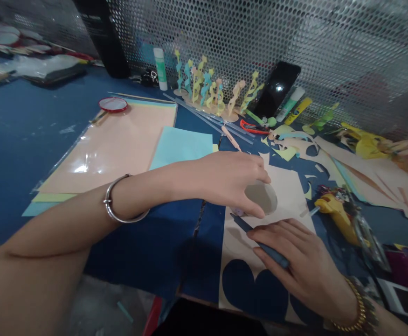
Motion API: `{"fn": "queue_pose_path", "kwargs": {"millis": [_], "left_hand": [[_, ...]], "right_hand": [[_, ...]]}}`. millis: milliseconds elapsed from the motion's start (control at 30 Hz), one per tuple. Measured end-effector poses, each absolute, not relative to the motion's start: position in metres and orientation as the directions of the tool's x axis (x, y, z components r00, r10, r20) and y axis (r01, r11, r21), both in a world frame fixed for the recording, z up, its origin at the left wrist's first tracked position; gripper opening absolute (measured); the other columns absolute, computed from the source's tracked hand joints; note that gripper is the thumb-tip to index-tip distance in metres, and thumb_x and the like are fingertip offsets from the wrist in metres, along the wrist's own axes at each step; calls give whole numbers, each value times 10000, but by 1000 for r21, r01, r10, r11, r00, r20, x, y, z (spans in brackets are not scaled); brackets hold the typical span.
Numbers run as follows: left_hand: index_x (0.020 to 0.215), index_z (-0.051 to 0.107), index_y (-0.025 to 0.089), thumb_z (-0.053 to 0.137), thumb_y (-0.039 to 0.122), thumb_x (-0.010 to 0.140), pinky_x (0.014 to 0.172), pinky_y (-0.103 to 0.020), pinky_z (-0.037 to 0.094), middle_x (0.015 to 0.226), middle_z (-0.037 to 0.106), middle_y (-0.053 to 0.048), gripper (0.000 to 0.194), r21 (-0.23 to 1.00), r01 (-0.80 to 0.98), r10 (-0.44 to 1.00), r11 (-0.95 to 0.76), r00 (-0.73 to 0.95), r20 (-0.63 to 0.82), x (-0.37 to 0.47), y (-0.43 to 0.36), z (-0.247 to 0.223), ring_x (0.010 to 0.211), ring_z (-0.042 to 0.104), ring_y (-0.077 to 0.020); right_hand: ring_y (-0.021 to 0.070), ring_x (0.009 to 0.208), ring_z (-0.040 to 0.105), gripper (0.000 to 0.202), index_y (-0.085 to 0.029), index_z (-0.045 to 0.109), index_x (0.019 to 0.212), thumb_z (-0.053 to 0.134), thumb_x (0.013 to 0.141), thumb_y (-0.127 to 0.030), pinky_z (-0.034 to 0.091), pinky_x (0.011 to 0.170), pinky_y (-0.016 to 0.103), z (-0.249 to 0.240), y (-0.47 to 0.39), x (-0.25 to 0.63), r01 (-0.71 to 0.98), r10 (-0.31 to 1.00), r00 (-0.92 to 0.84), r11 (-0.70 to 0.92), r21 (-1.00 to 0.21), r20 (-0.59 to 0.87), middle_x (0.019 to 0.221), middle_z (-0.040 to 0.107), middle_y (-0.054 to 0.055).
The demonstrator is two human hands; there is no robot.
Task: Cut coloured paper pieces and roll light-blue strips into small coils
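My left hand (230, 176) reaches across from the left, its fingers curled round the edge of a round greyish disc-like object (265, 198). That round piece rests on a pale pink sheet of paper (286, 184); its exact kind does not show. Between the fingers of my right hand (298, 256) sits a slim dark blue-grey pen-like tool (240, 222), its pointed end toward the left, close to the round object. Rounded shapes are cut out of the sheet's near end, and the blue tabletop (238, 282) shows through them.
A plastic-covered stack of coloured paper (120, 149) lies left, with a red-rimmed round item (113, 105) on it. Behind are curled paper decorations (204, 88), glue sticks (160, 70) and a phone (277, 88). Paper scraps (294, 140) and a yellow glue gun (340, 217) lie right.
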State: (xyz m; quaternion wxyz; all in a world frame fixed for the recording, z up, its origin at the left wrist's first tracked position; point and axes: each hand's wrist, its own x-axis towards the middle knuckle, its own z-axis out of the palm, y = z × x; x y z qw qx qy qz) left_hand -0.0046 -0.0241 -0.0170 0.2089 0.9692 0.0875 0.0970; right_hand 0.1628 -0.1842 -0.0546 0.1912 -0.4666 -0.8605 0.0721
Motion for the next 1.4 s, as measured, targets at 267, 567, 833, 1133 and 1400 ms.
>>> {"fn": "queue_pose_path", "kwargs": {"millis": [267,567,833,1133,1400], "left_hand": [[1161,626,184,585,537,800,678,-309,401,1129,642,-75,506,407,125,205,-905,966,157,-5,-24,-18,964,592,-242],[1155,620,191,585,539,797,726,-303,404,1147,634,-75,500,424,146,217,-894,968,124,-5,-24,-17,994,584,-247],[1145,624,187,594,546,795,715,-298,402,1151,627,-69,502,432,156,223,-888,969,110,-4,-23,-15,1007,579,-243],[1176,603,187,594,542,799,732,-298,393,1153,617,-70,518,424,147,211,-893,972,107,-5,-23,-16,1019,567,-249],[1128,655,205,582,600,783,732,-339,321,1104,592,-71,529,293,132,195,-947,961,196,-5,-23,-16,954,531,-266]], "right_hand": [[198,884,632,172,-185,573,1081,525,916,-179,419,815,365,-61,-179,162,785,818,-518,570,-241,250,970,707,39],[176,791,644,108,-196,587,989,511,913,-185,445,733,330,-54,-179,169,790,838,-476,541,-289,267,900,718,28],[178,837,650,146,-249,582,1036,505,916,-219,487,725,314,-51,-177,190,799,910,-384,413,-438,157,933,710,16],[174,687,680,150,-263,632,915,524,907,-367,527,592,268,-42,-158,219,807,983,-140,181,-562,115,781,710,-5],[125,575,578,300,-186,596,677,516,916,-349,494,569,270,-34,-70,228,670,980,-90,190,-718,175,615,611,4]]}}
